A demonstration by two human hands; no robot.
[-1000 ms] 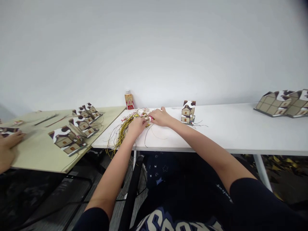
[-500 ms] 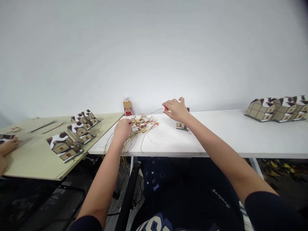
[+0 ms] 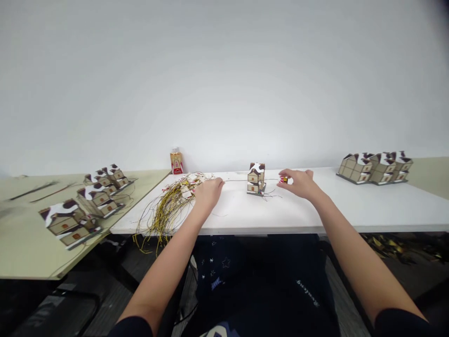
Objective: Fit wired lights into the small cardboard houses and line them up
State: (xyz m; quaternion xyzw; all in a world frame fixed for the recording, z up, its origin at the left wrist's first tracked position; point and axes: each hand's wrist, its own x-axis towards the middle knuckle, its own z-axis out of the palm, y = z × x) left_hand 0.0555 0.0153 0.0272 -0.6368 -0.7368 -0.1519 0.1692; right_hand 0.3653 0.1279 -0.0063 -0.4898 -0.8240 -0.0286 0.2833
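My right hand (image 3: 296, 183) pinches a small red, white and yellow tag (image 3: 283, 179) above the white table. A thin wire stretches from the tag leftward, passing by a small model house (image 3: 256, 179) that stands upright between my hands. My left hand (image 3: 209, 191) is closed on that wire, beside the right edge of a bundle of yellow and dark wires (image 3: 164, 206) with small tags. Loose dark wires come out at the base of the house. Neither hand touches the house.
Three joined model houses (image 3: 373, 167) stand on the white table (image 3: 315, 220) at the right. A red and gold bottle (image 3: 176, 161) is at the back. More houses (image 3: 68, 222) and loose wires (image 3: 52, 192) lie on the yellowish table (image 3: 21, 252) at the left.
My right hand has moved right with the tag, uncovering the house. My left hand has moved right, away from the pile's middle. The view has shifted, and another person's hand at the far left is gone.
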